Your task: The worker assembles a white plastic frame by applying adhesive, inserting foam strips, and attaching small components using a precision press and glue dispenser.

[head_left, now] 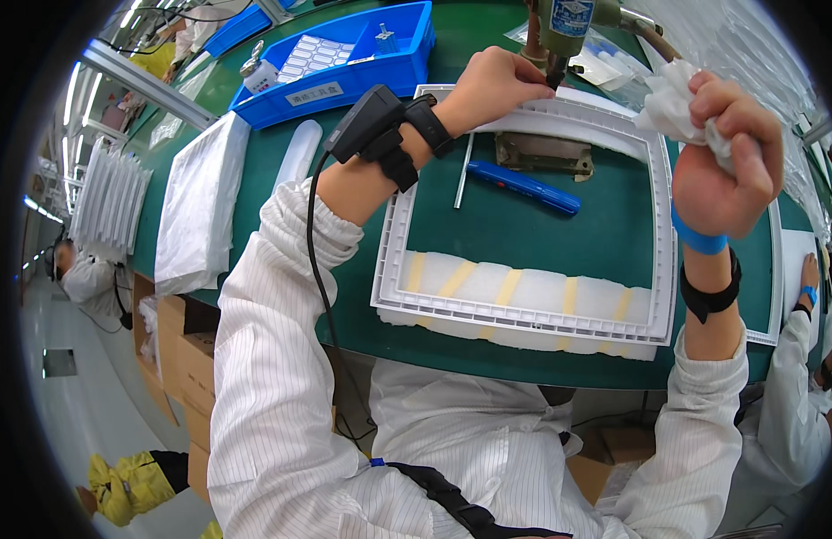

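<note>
My left hand (495, 88) reaches to the far side of a white rectangular plastic frame (396, 229). Its thumb and fingers are pinched together right beside the dark tip of a green-bodied machine head (567, 27); what they hold, if anything, is hidden. Raised above the frame's far right corner, my right hand (735, 153) is closed around a crumpled white cloth (669, 101). Inside the frame's opening lie a blue pen-shaped tool (524, 187), a thin metal rod (464, 171) and a brownish metal block (544, 154). White padding (488, 280) with yellow tape strips lies along the near rail.
A blue tray (344, 90) with a small bottle and label sheets stands at the far left. White wrapped panels (200, 202) lean left of it. Clear plastic bags (739, 36) pile up at the far right. Another person's hand (809, 280) rests at the right edge.
</note>
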Demonstrator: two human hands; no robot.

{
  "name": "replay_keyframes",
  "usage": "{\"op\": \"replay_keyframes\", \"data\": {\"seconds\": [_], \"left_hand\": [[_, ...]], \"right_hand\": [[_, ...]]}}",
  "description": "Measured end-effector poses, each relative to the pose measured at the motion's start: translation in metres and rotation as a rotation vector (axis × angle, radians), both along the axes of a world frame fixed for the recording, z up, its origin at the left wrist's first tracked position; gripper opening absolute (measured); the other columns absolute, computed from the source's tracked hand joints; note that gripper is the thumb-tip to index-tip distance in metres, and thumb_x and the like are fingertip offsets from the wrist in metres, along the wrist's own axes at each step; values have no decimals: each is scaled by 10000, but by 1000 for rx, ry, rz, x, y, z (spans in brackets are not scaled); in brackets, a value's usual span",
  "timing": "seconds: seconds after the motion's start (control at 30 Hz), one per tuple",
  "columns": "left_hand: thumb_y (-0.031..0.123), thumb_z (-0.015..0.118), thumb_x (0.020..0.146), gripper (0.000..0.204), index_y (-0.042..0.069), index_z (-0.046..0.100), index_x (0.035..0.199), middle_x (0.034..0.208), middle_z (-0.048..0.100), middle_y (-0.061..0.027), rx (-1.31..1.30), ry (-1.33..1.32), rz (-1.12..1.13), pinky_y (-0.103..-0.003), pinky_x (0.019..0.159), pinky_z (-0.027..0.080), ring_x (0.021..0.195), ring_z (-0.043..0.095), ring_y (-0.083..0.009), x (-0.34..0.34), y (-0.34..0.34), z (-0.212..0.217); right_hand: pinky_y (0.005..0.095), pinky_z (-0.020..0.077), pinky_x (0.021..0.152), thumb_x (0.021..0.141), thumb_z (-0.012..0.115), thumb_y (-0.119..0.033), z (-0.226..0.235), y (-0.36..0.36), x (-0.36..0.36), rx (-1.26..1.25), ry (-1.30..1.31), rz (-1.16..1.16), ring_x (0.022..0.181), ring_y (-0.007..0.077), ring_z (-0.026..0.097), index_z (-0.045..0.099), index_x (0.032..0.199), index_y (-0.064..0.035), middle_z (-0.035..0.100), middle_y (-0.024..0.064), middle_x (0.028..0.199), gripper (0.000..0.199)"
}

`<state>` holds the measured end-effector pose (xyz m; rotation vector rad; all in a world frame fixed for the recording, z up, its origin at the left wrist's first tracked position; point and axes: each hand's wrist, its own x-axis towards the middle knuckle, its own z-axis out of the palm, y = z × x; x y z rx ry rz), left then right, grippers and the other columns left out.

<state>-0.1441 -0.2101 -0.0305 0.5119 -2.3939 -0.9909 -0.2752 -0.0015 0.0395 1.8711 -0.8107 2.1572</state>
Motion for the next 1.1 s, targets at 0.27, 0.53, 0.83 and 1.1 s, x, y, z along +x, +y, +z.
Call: {"op": "replay_keyframes", "data": {"seconds": [0.27,0.53,0.83,1.1], "left_hand": [[268,784,779,348,-21,748,969,910,739,-139,-17,-23,10,-286,801,539,823,702,-195,1,0,0],[240,784,733,302,-16,752,892,830,729,-167,-17,47,21,-324,755,545,756,705,-249,0,1,-1],[211,774,732,276,-18,753,885,815,726,-176,39,35,4,-325,747,548,744,708,-259,1,6,2],[210,769,734,284,-24,752,894,810,725,-180,28,39,7,-328,739,552,735,707,-263,1,4,2]], "right_hand": [[506,432,991,654,434,-113,-14,23,2,229,182,-78,778,245,595,582,720,24,661,179,757,212],[479,442,959,605,455,-93,-12,26,2,297,242,-67,708,230,565,585,668,2,656,146,719,173],[452,467,922,570,467,-70,-10,29,8,323,200,-89,695,225,572,585,622,-12,665,114,688,141],[442,474,911,567,462,-86,-13,27,7,325,180,-99,682,220,565,580,610,-20,660,105,670,141]]}}
